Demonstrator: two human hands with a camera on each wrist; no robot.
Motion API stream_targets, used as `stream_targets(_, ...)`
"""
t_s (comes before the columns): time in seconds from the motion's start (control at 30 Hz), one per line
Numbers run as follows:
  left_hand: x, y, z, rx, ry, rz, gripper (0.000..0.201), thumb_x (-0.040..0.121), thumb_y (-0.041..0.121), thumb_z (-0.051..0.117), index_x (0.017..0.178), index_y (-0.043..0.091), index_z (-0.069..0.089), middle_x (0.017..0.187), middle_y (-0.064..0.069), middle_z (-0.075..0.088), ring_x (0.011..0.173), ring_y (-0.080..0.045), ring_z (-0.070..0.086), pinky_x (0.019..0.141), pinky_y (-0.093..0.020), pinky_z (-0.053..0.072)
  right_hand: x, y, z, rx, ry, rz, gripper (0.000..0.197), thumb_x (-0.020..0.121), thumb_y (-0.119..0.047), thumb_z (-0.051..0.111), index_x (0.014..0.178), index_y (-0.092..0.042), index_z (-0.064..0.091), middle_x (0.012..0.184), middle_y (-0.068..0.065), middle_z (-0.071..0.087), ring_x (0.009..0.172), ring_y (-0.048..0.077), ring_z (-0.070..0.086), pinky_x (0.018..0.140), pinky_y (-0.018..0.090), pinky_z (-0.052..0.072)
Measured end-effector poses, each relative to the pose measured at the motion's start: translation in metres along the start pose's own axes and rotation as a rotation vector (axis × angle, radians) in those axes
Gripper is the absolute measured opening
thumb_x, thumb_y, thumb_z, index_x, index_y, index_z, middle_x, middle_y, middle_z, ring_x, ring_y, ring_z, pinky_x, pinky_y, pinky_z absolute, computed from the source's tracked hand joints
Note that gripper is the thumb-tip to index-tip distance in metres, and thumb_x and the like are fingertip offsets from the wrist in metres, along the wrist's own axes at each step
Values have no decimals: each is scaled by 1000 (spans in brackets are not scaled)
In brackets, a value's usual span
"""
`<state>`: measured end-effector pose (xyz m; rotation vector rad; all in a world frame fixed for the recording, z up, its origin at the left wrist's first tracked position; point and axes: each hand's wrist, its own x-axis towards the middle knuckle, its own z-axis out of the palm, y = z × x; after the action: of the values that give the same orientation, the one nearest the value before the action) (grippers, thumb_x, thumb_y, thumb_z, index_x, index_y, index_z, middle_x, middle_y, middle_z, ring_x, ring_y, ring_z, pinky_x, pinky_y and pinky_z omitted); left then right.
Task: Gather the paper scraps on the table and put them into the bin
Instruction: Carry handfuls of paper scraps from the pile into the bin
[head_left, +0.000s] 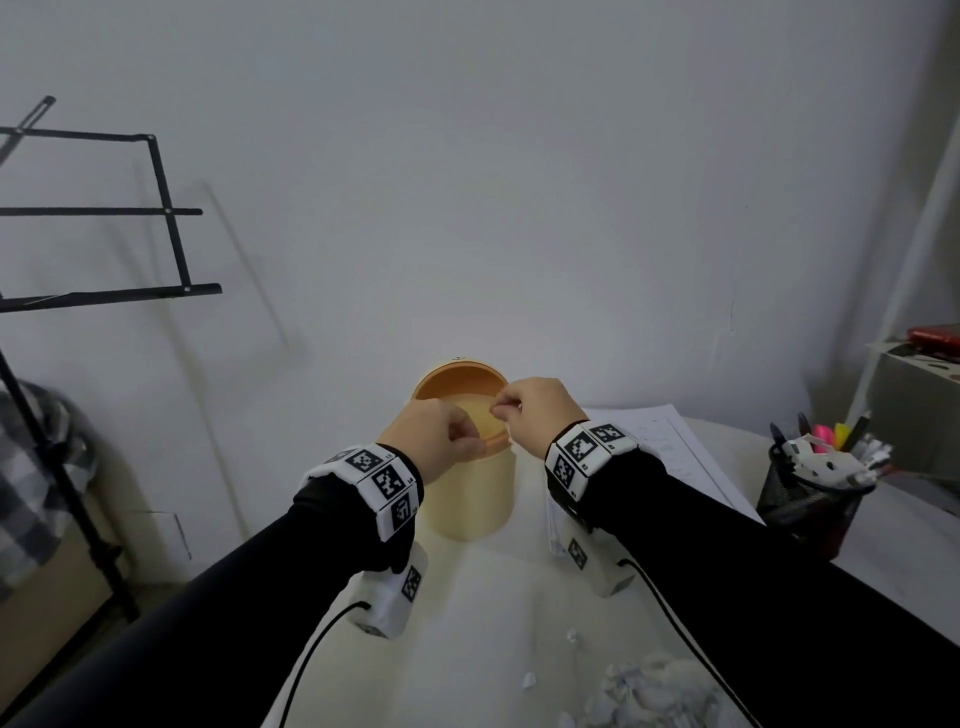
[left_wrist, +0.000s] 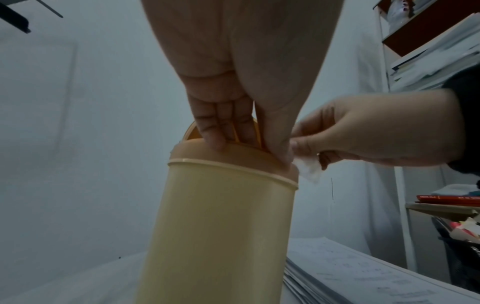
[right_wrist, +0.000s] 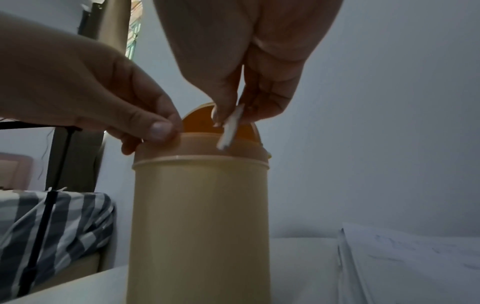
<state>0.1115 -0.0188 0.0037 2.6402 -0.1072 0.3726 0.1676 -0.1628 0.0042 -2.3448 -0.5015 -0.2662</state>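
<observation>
White tabletop (head_left: 467, 623) carries a tall cream plastic bin (head_left: 470, 493) at twelve o'clock, left hand (head_left: 434, 434) gripping its orange rim, right hand (head_left: 540, 415) pinching a white paper scrap (right_wrist: 230, 131).

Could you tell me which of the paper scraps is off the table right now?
The scrap pinched in the right hand over the bin; the pile of scraps lies on the table.

A: What is the person wearing?
B: Long black sleeves (head_left: 727, 525) on both arms, close-fitting, running down to the wrists.
A: And at the wrists?
B: A white band (head_left: 387, 480) on the left and another, the right band (head_left: 584, 452), each covered in square black-and-white coded markers. Under each wrist hangs a white camera block (head_left: 395, 597) with its own marker and a black cable (head_left: 311, 660) trailing back.
</observation>
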Motion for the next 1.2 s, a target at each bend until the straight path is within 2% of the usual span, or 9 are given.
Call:
stream_targets(0.13,-3,-1,3,-5,15,-6,19,81,36,68,91,20,71,73,13,57,75,-8,54,59,-13,36,2,-7,4,66,70,-27,19,89,-16,59,102,-15,72,111,1,70,105,15,63,96,29,49)
stream_targets(0.3,-12,-2,1,34,52,47,35,82,41,65,110,20,67,111,6,66,87,-5,51,79,-17,38,-9,-3,0,31,-12,-48,29,91,-18,55,119,-17,65,122,1,66,115,15,60,99,23,42)
stream_targets(0.5,-43,17,-4,79,102,172,27,86,36,61,108,21,65,101,6,58,94,-14,58,77,-18,35,-40,2,-30,-22,131,-98,33,92,-13,51,124,-18,59,126,2,59,113,17,56,101,27,40)
stream_targets(0.6,-65,30,3,115,-55,189,24,88,33,59,110,24,64,104,9,60,88,-8,52,77,-16,33,-72,12,-37,-99,8,-53,26,89,-16,54,112,-19,64,109,0,66,89,13,59,91,29,50)
stream_targets(0.73,-94,48,29,226,-405,292,37,87,39,60,122,25,59,121,5,61,87,-8,48,80,-19,37,-125,29,-38,-413,-394,71,24,83,-26,62,105,-21,70,108,-2,70,98,15,64,85,24,49)
stream_targets(0.83,-107,55,56,301,-593,262,54,87,44,59,135,22,48,136,-1,51,111,-18,55,89,-23,38,-158,43,-37,-548,-552,143,31,81,-32,66,110,-24,69,114,-3,68,104,15,63,90,27,50)
stream_targets(0.97,-118,62,84,396,-657,193,57,95,34,48,147,18,30,154,-6,28,140,-24,32,116,-36,27,-187,57,-37,-575,-612,220,40,83,-33,65,122,-27,62,128,-2,59,117,18,57,99,30,46)
stream_targets(1.1,-125,80,90,504,-703,232,40,100,23,35,136,9,44,146,-11,41,132,-28,43,109,-35,35,-204,62,-38,-569,-609,215,39,84,-31,64,123,-27,62,130,0,59,116,20,59,98,29,47)
stream_targets(1.2,-128,92,85,539,-696,280,37,99,24,37,127,11,57,132,-8,58,120,-27,53,99,-29,40,-210,59,-44,-563,-626,179,36,85,-32,63,119,-24,65,126,-1,63,113,20,60,97,30,49)
